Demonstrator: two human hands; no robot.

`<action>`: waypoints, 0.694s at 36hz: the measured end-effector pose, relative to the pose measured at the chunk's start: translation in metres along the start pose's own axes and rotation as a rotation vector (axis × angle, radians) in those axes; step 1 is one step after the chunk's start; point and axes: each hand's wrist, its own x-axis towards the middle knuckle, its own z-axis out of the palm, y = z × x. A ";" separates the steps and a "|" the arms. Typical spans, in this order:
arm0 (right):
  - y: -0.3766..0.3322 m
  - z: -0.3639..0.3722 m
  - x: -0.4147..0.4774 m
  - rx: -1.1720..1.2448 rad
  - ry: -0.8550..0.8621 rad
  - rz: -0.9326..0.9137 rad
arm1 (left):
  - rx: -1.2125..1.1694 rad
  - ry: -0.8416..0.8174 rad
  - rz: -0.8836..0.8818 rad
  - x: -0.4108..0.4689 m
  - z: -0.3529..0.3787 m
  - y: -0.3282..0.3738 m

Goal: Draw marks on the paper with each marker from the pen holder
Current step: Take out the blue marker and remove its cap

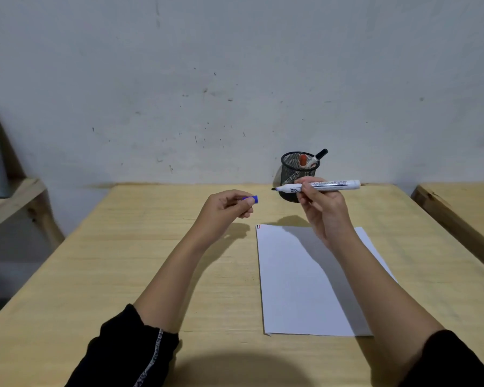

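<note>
Head view: a person's two bare forearms reach over a wooden table [140,247]. The right hand [323,208] pinches an uncapped white marker [329,185], held level above the table, its dark tip pointing left. The left hand [225,209] is closed around a small blue cap [252,199]. A white sheet of paper [291,289] lies flat beneath the right forearm, with tiny red and dark marks at its far-left corner. Beyond stands a black mesh pen holder [292,170] containing a red-capped marker [303,160] and a black-capped marker [320,155].
</note>
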 end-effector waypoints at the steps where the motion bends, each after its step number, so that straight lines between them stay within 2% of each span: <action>1: -0.001 -0.003 0.001 0.001 0.023 -0.002 | 0.020 0.002 -0.028 0.001 -0.003 -0.004; 7: 0.001 -0.010 0.001 -0.028 0.126 0.014 | 0.346 0.004 -0.182 0.007 -0.010 -0.023; 13: 0.009 -0.011 0.000 -0.079 0.128 0.026 | 0.592 -0.061 -0.240 0.011 -0.006 -0.031; 21: 0.016 -0.007 0.000 -0.084 0.125 0.040 | 0.616 -0.074 -0.209 0.010 0.000 -0.038; 25: 0.018 -0.003 0.001 -0.071 0.130 0.042 | 0.690 0.096 -0.105 0.003 0.003 -0.032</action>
